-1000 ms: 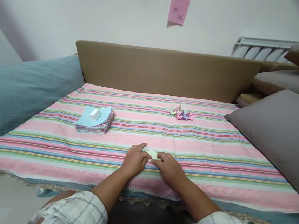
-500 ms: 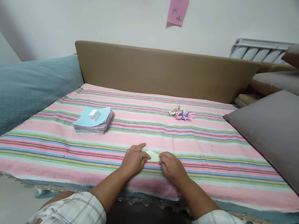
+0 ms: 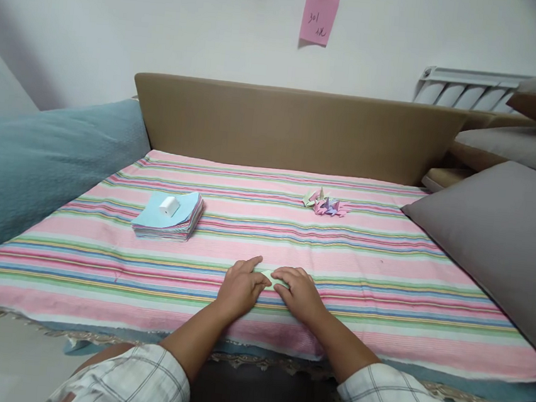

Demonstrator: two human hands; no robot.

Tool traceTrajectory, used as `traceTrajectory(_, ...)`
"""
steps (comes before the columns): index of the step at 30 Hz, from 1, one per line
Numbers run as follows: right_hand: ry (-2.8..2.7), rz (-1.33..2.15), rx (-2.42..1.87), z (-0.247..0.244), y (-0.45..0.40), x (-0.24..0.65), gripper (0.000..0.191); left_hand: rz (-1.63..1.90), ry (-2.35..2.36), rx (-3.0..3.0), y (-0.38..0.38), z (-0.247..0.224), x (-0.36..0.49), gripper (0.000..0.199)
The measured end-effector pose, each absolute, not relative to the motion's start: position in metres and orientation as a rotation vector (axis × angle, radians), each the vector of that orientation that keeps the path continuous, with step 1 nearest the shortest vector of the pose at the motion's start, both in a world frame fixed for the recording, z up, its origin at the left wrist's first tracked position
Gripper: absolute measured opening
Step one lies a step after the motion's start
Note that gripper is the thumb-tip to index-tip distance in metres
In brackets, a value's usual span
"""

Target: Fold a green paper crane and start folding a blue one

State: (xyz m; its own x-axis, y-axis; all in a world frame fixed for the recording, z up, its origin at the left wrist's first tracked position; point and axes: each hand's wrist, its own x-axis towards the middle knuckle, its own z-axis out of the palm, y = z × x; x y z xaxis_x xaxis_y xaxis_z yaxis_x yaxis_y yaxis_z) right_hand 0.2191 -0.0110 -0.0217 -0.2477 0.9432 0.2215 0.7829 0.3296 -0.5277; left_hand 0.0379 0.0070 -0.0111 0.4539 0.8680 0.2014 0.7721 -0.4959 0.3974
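Note:
A small pale green folded paper [image 3: 268, 279] lies on the striped cloth between my hands, partly covered by fingers. My left hand [image 3: 241, 287] holds its left end with thumb and fingertips, the index finger stretched forward. On the other side, my right hand [image 3: 300, 294] has its thumb and fingers closed on the paper's right part, near my left fingertips. Farther off on the cloth sits a small cluster of folded paper pieces [image 3: 327, 205] in pink, purple and pale green.
At left stands a stack of colored paper sheets [image 3: 166, 223] with a white block [image 3: 169, 206] on top. Gray cushions [image 3: 496, 235] line the right side, a blue covered armrest [image 3: 54, 161] the left. Behind rises a brown backrest [image 3: 275, 129].
My right hand has shifted left along the paper toward my left hand and now covers more of it. My left hand has hardly moved.

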Motion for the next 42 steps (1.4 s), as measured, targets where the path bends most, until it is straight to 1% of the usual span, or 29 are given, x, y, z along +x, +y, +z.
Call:
traceTrajectory(8,-2.112,0.459,-1.57,-0.019,-0.01,0.218,0.026,0.577,1.307,2.631,-0.002,-0.009,0.033,0.028)
traceTrajectory(13,-2.137,0.456,-1.557,-0.02,-0.009,0.219,0.027,0.582,1.369,2.685,-0.007,-0.007,0.024,0.022)
traceTrajectory(21,-2.153,0.486,-1.55,-0.02,-0.009,0.221,0.028,0.703,1.364,2.861,-0.003,-0.006,0.002,0.014)
traceTrajectory(24,-2.152,0.475,-1.542,-0.018,-0.01,0.22,0.028,0.809,1.338,2.856,-0.005,-0.004,0.001,0.017)
traceTrajectory(26,-2.159,0.451,-1.546,-0.018,-0.01,0.219,0.028,0.849,1.217,2.873,-0.01,-0.005,0.006,0.021)
traceTrajectory(27,-2.163,0.434,-1.549,-0.018,-0.011,0.218,0.028,0.84,1.113,2.901,-0.014,-0.007,0.01,0.024)
traceTrajectory(29,-2.168,0.396,-1.548,-0.02,-0.011,0.218,0.028,0.715,0.993,2.982,-0.021,-0.012,0.02,0.032)
traceTrajectory(34,-2.141,0.29,-1.466,-0.026,-0.012,0.221,0.024,0.502,1.098,3.014,-0.032,-0.021,0.034,0.045)
traceTrajectory(38,-2.142,0.252,-1.378,-0.023,-0.014,0.226,0.022,0.482,1.128,3.009,-0.033,-0.02,0.033,0.043)
traceTrajectory(42,-2.135,0.363,-1.368,-0.015,-0.016,0.23,0.026,0.508,1.136,2.98,-0.03,-0.017,0.031,0.043)
